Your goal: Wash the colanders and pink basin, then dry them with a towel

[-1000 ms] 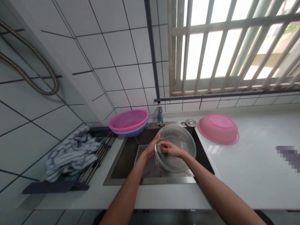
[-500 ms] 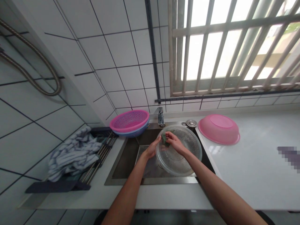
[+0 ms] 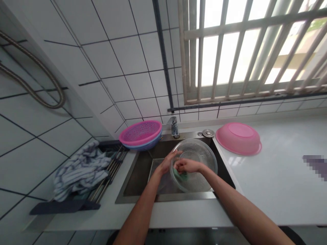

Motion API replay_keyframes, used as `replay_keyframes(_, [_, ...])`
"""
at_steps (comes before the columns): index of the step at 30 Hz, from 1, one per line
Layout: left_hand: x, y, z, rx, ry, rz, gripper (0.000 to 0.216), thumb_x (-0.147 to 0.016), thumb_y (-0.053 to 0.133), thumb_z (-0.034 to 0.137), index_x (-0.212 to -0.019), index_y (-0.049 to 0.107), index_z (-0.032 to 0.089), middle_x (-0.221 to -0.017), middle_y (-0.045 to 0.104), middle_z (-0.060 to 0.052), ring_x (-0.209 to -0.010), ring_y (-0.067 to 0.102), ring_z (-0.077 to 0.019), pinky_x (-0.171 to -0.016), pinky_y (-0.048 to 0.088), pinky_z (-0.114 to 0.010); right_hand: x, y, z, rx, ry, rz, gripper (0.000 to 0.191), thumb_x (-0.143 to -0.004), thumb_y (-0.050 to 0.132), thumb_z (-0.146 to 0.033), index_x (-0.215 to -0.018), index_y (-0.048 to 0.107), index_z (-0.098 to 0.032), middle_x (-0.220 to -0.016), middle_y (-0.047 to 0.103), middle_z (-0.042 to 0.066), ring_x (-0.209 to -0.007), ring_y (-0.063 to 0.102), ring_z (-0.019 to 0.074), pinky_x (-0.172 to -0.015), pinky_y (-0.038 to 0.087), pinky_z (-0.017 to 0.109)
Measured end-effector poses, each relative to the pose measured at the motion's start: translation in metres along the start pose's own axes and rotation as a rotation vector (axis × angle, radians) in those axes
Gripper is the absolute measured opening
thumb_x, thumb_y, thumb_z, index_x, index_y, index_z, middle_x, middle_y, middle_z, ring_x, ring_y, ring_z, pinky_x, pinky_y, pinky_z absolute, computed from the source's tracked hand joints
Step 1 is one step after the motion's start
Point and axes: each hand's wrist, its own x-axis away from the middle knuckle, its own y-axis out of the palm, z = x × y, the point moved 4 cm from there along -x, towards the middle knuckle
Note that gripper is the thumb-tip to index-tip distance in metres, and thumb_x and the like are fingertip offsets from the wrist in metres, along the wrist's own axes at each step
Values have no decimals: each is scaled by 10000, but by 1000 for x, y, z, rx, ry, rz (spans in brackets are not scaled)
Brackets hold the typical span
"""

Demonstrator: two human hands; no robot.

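Observation:
A clear round colander (image 3: 201, 153) is tilted over the sink, its inside turned up toward me. My left hand (image 3: 168, 162) is closed on its left rim, the fingers reaching over the edge. Inside the bowl, my right hand (image 3: 189, 165) has its fingers curled round a green scouring pad (image 3: 181, 175). The pad lies against the lower left part of the colander's wall, and the fingers partly cover it.
Around the colander is a steel sink (image 3: 135, 180) with a faucet (image 3: 174, 127) behind. Stacked pink and blue baskets (image 3: 140, 132) sit at its back left corner. A pink basin (image 3: 238, 137) lies upside down at right. A striped cloth (image 3: 81, 173) rests on a rack (image 3: 112, 175) at left.
My right hand and the green pad have moved down inside the colander, toward me. The left hand stays at the left rim, and the colander has shifted slightly.

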Motion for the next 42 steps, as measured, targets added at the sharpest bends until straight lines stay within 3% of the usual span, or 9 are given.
replay_keyframes(5, [-1,7,1,89,6,-19,481,-993,633,446,-1380,650,161,-1357,690,-164,-1122,710,-284,-979,574,-418,5,-45,-24,-339,-264,668,439,-710,706,-253,-1138,606,-242,-1150,666,63,-1012,640,190,-895,512,303])
replay_keyframes(7, [-2,7,1,73,8,-12,496,-983,653,439,-1405,632,179,-1365,686,-155,-1095,716,-285,-965,580,-438,9,-54,-27,-354,-286,782,470,-700,678,-255,-1160,583,-247,-1188,654,66,-1046,629,199,-917,505,306])
replay_keyframes(15, [-7,-11,1,21,88,137,600,-965,670,479,-1496,547,225,-1341,690,-137,-1053,723,-245,-941,574,-358,-10,-4,-7,123,-142,196,98,-705,518,-164,-768,581,-205,-751,555,-19,-697,473,141,-701,403,268])
replay_keyframes(18, [-8,-15,-1,-5,71,143,626,-949,678,506,-1501,532,248,-1385,659,-134,-983,732,-233,-910,583,-379,-12,4,-1,120,-132,73,115,-690,511,-131,-734,592,-199,-717,534,-27,-664,438,129,-668,373,262])
replay_keyframes(22, [-9,-5,-4,-48,33,2,596,-928,673,574,-1343,653,148,-1309,694,-175,-1124,692,-292,-1001,535,-401,-10,-12,-11,-219,-246,296,293,-687,608,-138,-965,657,-219,-892,631,-9,-794,546,145,-723,424,248])
replay_keyframes(26, [-1,3,3,-124,97,-67,643,-897,747,485,-1471,517,310,-1481,587,-108,-1227,633,-295,-1018,518,-433,5,-51,-19,-545,-322,776,441,-645,700,-154,-1064,613,-257,-1070,663,-1,-960,607,160,-838,475,251])
replay_keyframes(28, [3,6,5,-195,84,-93,720,-860,797,435,-1487,452,364,-1519,539,-98,-1218,626,-287,-965,537,-424,12,-62,-21,-615,-334,880,449,-626,709,-157,-1048,601,-263,-1058,662,-9,-963,611,161,-840,482,252])
replay_keyframes(36, [3,5,9,-70,157,11,681,-852,751,610,-1391,571,237,-1293,687,-127,-1138,678,-265,-962,536,-375,-13,-11,-14,-379,-205,471,269,-708,637,-180,-974,627,-216,-896,606,-17,-792,540,142,-700,423,236])
replay_keyframes(42, [-4,-1,-3,-8,-22,5,507,-903,717,568,-1126,757,114,-1142,775,-153,-1126,706,-287,-1010,527,-359,-18,-6,-10,-141,-257,495,336,-685,573,-164,-1015,611,-213,-921,615,-1,-854,554,171,-771,450,269])
